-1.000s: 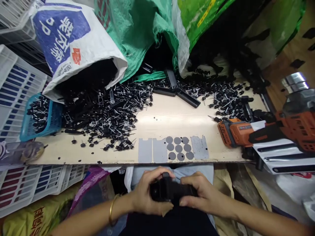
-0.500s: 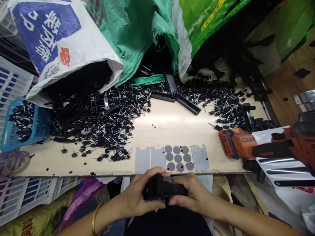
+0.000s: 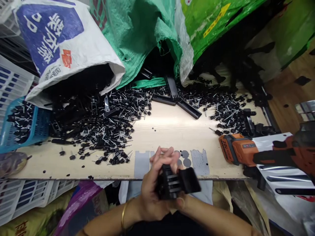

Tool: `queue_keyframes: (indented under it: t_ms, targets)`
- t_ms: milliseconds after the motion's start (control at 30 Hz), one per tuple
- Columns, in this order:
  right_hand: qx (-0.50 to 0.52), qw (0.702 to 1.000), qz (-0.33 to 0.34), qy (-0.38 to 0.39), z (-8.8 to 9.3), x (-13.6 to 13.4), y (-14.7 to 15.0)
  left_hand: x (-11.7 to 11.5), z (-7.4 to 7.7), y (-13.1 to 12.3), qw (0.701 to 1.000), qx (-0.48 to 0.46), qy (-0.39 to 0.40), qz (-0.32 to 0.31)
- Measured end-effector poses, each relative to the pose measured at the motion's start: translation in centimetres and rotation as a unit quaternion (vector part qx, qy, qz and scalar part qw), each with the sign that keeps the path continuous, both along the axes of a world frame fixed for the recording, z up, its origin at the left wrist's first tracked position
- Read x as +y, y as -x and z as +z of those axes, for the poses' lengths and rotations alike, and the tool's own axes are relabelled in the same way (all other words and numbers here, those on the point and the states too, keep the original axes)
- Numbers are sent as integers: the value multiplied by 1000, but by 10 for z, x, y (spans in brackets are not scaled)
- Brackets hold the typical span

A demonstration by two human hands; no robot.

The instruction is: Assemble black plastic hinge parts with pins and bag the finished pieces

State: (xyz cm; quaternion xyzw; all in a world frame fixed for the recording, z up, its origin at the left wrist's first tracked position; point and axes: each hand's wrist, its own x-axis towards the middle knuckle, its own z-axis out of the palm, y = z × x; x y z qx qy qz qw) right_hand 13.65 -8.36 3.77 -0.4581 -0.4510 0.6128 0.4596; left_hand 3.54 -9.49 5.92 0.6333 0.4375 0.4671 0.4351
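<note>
Both hands hold a black plastic part (image 3: pixel 171 183) with a ribbed block and a tilted, flap-like piece on its right, just in front of the workbench's near edge. My left hand (image 3: pixel 151 190), with a gold bangle at the wrist, wraps round the part's left side. My right hand (image 3: pixel 183 201) grips from below and the right; much of it is hidden behind the part. Past the fingers, grey sheet pieces (image 3: pixel 142 164) and several dark grey discs (image 3: pixel 187 162) lie on the bench, some covered by the fingers.
Heaps of small black knobs with metal pins (image 3: pixel 115 131) spread over the bench (image 3: pixel 169 131). Long black plastic pieces (image 3: pixel 189 108) lie at the back before a green sack (image 3: pixel 137 39). A blue basket (image 3: pixel 40 124) stands left; an orange cordless power tool (image 3: pixel 246 149) lies right.
The black part has been turned, so its ribbed side and flap-like piece now show. My hands have drawn closer together, and the left fingers have come up over the sheets and discs.
</note>
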Motion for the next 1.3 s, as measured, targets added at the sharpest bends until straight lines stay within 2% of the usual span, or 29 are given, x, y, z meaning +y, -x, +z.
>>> queue_keyframes:
  t_ms: [67,133,167,200,233,267,300,367,433,467,533,600,667,733,800,867,900,933,967,1000,1067,1133,1200,1267,1300]
  targets:
    - [-42,998,-28,-34,-15,21,-5,23,-9,-1,998,38,-37,-39]
    - [-116,992,-23,-45,-28,59,-28,52,-27,-1,990,92,-83,-68]
    - [-264,961,-29,-76,-34,82,-45,69,-38,-2,980,138,-116,-79]
    - [-425,895,-64,-119,-40,108,-62,86,-51,-4,963,195,-162,-87]
    - [-474,867,-91,-124,-46,132,-80,104,-63,-7,942,263,-183,-100]
    - [-495,853,-110,-122,-50,154,-97,120,-74,-10,918,321,-201,-118]
    - [-532,831,-102,-122,-54,172,-113,136,-84,-13,894,365,-216,-143]
    - [-639,758,-38,-121,-57,190,-142,160,-96,-19,861,418,-233,-170]
    - [-706,695,41,-131,-55,185,-172,177,-98,-22,850,440,-238,-163]
    - [-713,682,80,-142,-52,178,-187,182,-96,-22,850,444,-238,-153]
    - [-681,685,180,-185,-45,158,-214,192,-89,-22,857,434,-241,-138]
    - [-634,690,279,-210,-41,140,-228,200,-79,-17,866,413,-247,-137]
    - [-606,681,351,-213,-38,129,-222,206,-69,-3,877,401,-237,-116]
    - [-612,658,382,-217,-33,124,-197,207,-60,25,891,410,-191,-42]
    - [-648,627,362,-236,-26,121,-166,204,-55,68,890,432,-112,87]
    - [-702,603,290,-243,-18,121,-137,198,-57,119,853,471,-40,219]
    - [-730,602,246,-211,-16,121,-126,196,-60,143,829,494,-8,262]
    - [-753,604,205,-159,-16,120,-117,194,-64,163,811,514,16,279]
    - [-769,609,171,-92,-18,118,-110,191,-67,178,803,530,24,270]
    - [-775,614,145,-24,-21,116,-105,188,-69,188,799,541,19,262]
    - [-755,641,121,72,-33,110,-98,177,-67,189,795,550,-5,256]
    - [-704,697,100,85,-47,101,-92,157,-61,170,795,544,-33,267]
    - [-638,766,60,49,-58,91,-84,128,-59,136,809,530,-50,250]
    - [-585,810,43,0,-65,82,-74,98,-67,97,845,505,-57,165]
    - [-577,815,51,-23,-67,79,-68,85,-75,77,861,490,-51,127]
